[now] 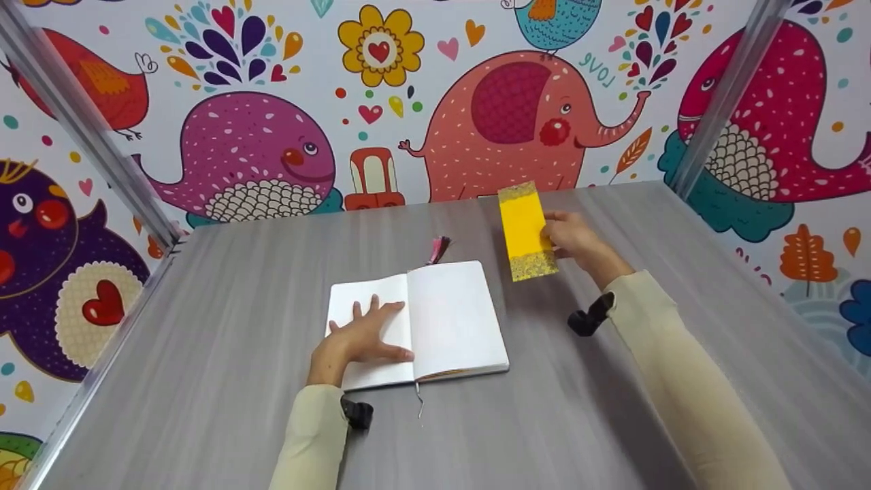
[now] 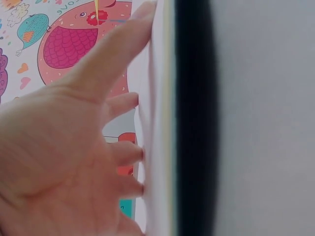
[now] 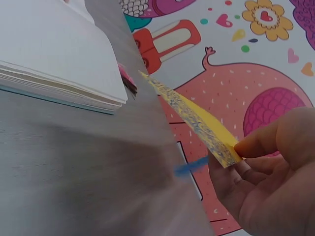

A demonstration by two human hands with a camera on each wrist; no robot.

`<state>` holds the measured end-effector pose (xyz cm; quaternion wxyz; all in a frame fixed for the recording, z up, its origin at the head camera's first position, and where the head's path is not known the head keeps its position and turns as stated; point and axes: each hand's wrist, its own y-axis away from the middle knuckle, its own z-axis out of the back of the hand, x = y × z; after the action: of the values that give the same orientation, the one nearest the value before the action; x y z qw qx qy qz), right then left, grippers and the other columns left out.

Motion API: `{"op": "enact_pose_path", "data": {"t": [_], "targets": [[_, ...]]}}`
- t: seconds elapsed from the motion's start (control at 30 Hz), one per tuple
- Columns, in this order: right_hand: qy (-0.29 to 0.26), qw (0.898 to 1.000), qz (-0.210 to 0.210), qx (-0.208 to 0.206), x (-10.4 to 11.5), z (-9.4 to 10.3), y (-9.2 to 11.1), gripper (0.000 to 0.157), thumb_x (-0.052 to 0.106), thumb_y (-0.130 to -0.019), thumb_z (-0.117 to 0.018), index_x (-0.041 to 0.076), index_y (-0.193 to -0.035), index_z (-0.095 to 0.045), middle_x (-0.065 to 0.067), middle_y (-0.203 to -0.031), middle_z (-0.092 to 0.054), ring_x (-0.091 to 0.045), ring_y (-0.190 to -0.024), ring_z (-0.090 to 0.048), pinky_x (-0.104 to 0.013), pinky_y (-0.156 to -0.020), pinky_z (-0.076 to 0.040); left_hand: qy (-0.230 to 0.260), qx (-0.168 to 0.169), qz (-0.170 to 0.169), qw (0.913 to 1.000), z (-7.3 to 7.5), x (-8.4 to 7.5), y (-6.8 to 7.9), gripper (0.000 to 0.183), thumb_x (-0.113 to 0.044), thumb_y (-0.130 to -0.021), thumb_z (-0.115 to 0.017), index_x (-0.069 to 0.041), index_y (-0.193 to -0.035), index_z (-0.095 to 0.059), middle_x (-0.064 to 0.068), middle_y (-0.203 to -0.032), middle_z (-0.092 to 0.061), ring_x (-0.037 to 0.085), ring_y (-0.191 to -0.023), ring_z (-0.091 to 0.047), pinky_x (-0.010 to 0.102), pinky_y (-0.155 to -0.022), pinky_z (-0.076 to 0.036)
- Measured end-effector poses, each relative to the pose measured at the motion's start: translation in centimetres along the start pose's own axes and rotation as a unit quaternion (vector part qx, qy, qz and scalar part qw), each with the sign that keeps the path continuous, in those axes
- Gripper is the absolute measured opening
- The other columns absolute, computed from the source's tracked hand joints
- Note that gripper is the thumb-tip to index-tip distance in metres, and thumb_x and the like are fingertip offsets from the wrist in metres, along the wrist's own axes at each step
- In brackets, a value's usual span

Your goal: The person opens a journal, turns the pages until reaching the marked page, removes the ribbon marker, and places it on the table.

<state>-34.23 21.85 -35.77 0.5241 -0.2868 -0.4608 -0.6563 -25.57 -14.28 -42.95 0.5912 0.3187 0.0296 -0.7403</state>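
Observation:
An open notebook (image 1: pixel 456 320) with blank white pages lies on the grey table. My left hand (image 1: pixel 364 337) rests on its left page, fingers spread and thumb reaching to the centre fold. In the left wrist view the fingertips (image 2: pixel 132 153) press against the page. To the right of the notebook, my right hand (image 1: pixel 578 238) holds a yellow bookmark (image 1: pixel 527 228) with glittery bands at both ends, raised above the table. The right wrist view shows thumb and fingers pinching the slightly bent bookmark (image 3: pixel 197 118) at its edge. A blurred blue strip (image 3: pixel 192 167) pokes out beside those fingers.
A pink and dark tassel (image 1: pixel 439 250) sticks out past the notebook's top edge. A thin ribbon (image 1: pixel 419 401) hangs from its lower edge. A wall with cartoon animals (image 1: pixel 381 136) stands behind the table (image 1: pixel 238 327), with metal posts (image 1: pixel 721 102) at the corners.

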Motion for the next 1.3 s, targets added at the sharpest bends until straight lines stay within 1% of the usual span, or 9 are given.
{"op": "enact_pose_path", "data": {"t": [0.17,0.27,0.4,0.57,0.7,0.93,1.0,1.17,1.3], "targets": [[-0.026,0.999,0.002,-0.028,-0.8,-0.5,-0.9,0.055,0.014,-0.102,-0.047,0.011,-0.156,-0.035,-0.014,-0.133,-0.052,-0.025,-0.105,-0.055,-0.030,-0.086,-0.052,0.001,-0.004,-0.003,1.0000,-0.1,0.1,0.0,0.098,-0.050,-0.078,-0.082,-0.027,-0.158,-0.030,0.022,-0.168,0.000,0.050,-0.153,0.008,0.084,-0.108,0.005],[-0.040,0.999,-0.005,-0.029,-1.4,-1.0,-1.0,0.054,0.016,-0.103,-0.049,0.014,-0.156,-0.037,-0.013,-0.135,-0.053,-0.025,-0.107,-0.057,-0.030,-0.089,-0.052,0.001,-0.005,-0.003,1.0000,-0.1,0.1,0.0,0.098,-0.049,-0.078,-0.082,-0.027,-0.158,-0.030,0.022,-0.168,-0.001,0.050,-0.153,0.008,0.084,-0.108,0.005],[-0.040,0.999,-0.008,-0.018,-2.6,-1.6,-0.6,0.052,0.015,-0.103,-0.049,0.011,-0.154,-0.038,-0.015,-0.134,-0.057,-0.022,-0.103,-0.060,-0.028,-0.085,-0.054,0.002,-0.003,-0.001,1.0000,0.0,0.1,0.1,0.098,-0.049,-0.078,-0.082,-0.028,-0.158,-0.030,0.022,-0.168,0.000,0.050,-0.153,0.009,0.083,-0.108,0.006],[-0.023,1.000,-0.009,-0.008,-4.6,-2.2,0.2,0.052,0.013,-0.104,-0.047,0.003,-0.154,-0.037,-0.018,-0.133,-0.058,-0.016,-0.096,-0.060,-0.025,-0.079,-0.052,-0.001,-0.005,-0.002,1.0000,0.1,0.0,0.2,0.098,-0.050,-0.078,-0.082,-0.027,-0.158,-0.030,0.023,-0.168,-0.001,0.051,-0.153,0.008,0.084,-0.108,0.005],[-0.001,1.000,-0.020,-0.010,-6.2,-2.2,0.9,0.053,0.013,-0.103,-0.048,0.001,-0.153,-0.037,-0.018,-0.135,-0.057,-0.015,-0.096,-0.058,-0.022,-0.075,-0.050,-0.009,-0.004,-0.002,1.0000,0.1,0.1,0.1,0.099,-0.051,-0.078,-0.082,-0.028,-0.158,-0.030,0.023,-0.168,-0.002,0.052,-0.153,0.005,0.085,-0.107,0.002],[0.023,1.000,-0.017,-0.002,-8.2,-1.5,2.1,0.054,0.014,-0.101,-0.052,0.000,-0.152,-0.039,-0.011,-0.116,-0.058,-0.014,-0.087,-0.056,-0.023,-0.069,-0.050,-0.006,-0.001,-0.001,1.0000,0.1,0.1,0.1,0.099,-0.050,-0.078,-0.082,-0.027,-0.159,-0.029,0.022,-0.168,-0.001,0.051,-0.153,0.007,0.084,-0.107,0.005],[0.024,1.000,-0.016,0.002,-8.6,-1.4,2.3,0.054,0.014,-0.101,-0.053,-0.001,-0.151,-0.039,-0.011,-0.114,-0.057,-0.015,-0.087,-0.055,-0.023,-0.069,-0.050,-0.005,0.000,0.000,1.0000,0.1,0.0,0.2,0.098,-0.050,-0.079,-0.081,-0.028,-0.159,-0.029,0.022,-0.168,0.000,0.050,-0.153,0.008,0.084,-0.108,0.005],[0.031,0.999,-0.019,-0.005,-9.0,-1.7,2.5,0.056,0.015,-0.100,-0.059,-0.002,-0.149,-0.041,-0.018,-0.127,-0.058,-0.017,-0.092,-0.058,-0.021,-0.070,-0.054,-0.004,0.002,-0.001,1.0000,0.1,0.0,0.3,0.098,-0.049,-0.080,-0.081,-0.028,-0.159,-0.029,0.021,-0.168,0.002,0.050,-0.153,0.010,0.084,-0.108,0.006],[0.077,0.997,-0.009,-0.019,-9.0,-2.3,2.6,0.058,0.012,-0.097,-0.064,-0.003,-0.148,-0.041,-0.021,-0.129,-0.056,-0.018,-0.089,-0.059,-0.021,-0.064,-0.055,-0.006,0.002,-0.005,1.0000,0.0,0.0,0.3,0.098,-0.050,-0.080,-0.081,-0.027,-0.159,-0.029,0.021,-0.168,0.001,0.050,-0.153,0.009,0.084,-0.108,0.006]]}}
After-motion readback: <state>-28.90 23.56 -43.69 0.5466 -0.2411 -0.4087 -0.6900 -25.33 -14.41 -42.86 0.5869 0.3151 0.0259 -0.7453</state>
